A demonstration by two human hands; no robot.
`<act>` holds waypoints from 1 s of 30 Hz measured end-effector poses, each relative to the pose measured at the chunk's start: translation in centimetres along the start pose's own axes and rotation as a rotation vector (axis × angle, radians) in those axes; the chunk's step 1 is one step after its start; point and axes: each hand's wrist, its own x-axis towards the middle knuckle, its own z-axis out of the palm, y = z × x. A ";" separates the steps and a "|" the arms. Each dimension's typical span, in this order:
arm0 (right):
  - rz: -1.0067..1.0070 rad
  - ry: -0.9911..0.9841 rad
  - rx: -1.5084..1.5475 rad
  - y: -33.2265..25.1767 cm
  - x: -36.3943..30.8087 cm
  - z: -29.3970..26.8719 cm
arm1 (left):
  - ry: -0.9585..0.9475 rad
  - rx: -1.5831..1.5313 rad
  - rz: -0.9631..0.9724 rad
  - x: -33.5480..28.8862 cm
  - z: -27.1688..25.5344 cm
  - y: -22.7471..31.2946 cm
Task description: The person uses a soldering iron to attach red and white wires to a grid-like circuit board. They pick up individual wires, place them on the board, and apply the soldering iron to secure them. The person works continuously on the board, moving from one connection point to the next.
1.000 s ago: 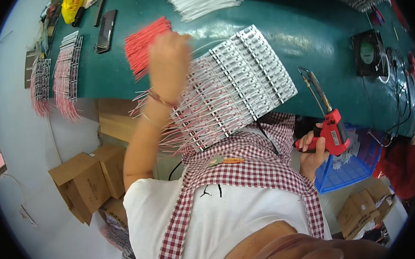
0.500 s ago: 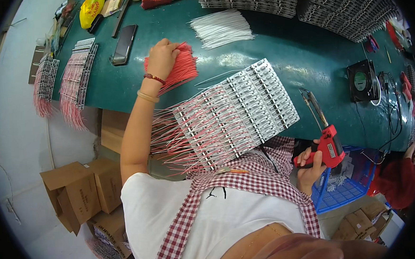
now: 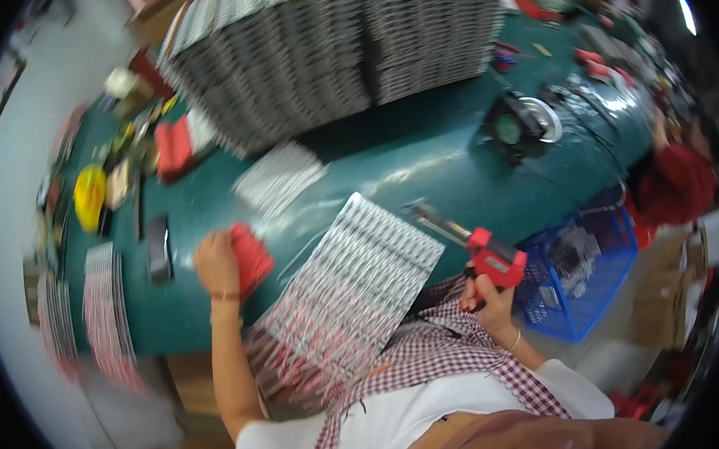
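Hands: L (image 3: 216,264) at red wires (image 3: 253,260), R (image 3: 491,300) w/ soldering gun (image 3: 497,260).

Apron (image 3: 450,359): burgundy-and-white check, with a strap at each side; white top (image 3: 403,395) visible between the straps, its short sleeves lying outboard of the apron, left (image 3: 278,443) and right (image 3: 580,392). Dark line marking (image 3: 358,406) on the top, just inside the apron's left strap, form blurred. Left of the apron, the left hand (image 3: 216,264) has a brownish wristband (image 3: 225,296); above the apron's right strap, the right hand (image 3: 493,300) has a thin pale wristband (image 3: 515,340).
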 end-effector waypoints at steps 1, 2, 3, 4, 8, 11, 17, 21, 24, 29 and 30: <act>0.008 0.018 0.016 -0.3 0.1 0.0 | 0.024 -0.011 0.021 0.0 -0.5 0.1; 0.029 0.029 0.020 -0.6 0.1 -0.1 | -0.021 -0.057 -0.011 -0.1 -0.9 0.3; 0.050 0.033 0.032 -0.7 0.1 -0.1 | -0.064 -0.093 -0.045 0.1 -1.1 0.6; 0.051 0.039 0.058 -0.6 -0.2 0.0 | -0.065 -0.120 -0.042 -0.1 -1.1 0.4; 0.045 0.044 0.072 -0.6 -0.4 0.0 | -0.055 -0.136 -0.062 0.1 -1.2 0.9; 0.022 0.024 0.061 -0.2 -0.6 -0.2 | -0.037 -0.061 -0.048 -0.1 -1.0 0.4; -0.003 0.026 0.029 -0.9 -0.5 0.6 | 0.025 -0.009 0.001 -0.1 -1.1 0.0; -0.001 0.027 0.071 -0.7 -0.3 0.6 | 0.061 -0.042 -0.001 0.0 -0.9 -0.2; 0.001 0.026 0.085 -0.6 -0.2 0.4 | 0.112 -0.179 -0.044 0.4 -1.9 0.4; 0.020 0.043 0.108 -0.6 -0.1 0.3 | 0.311 -0.677 -0.220 1.3 -5.4 3.9; 0.016 0.049 0.122 -0.4 -0.1 0.3 | 0.338 -0.840 -0.291 1.7 -5.7 4.8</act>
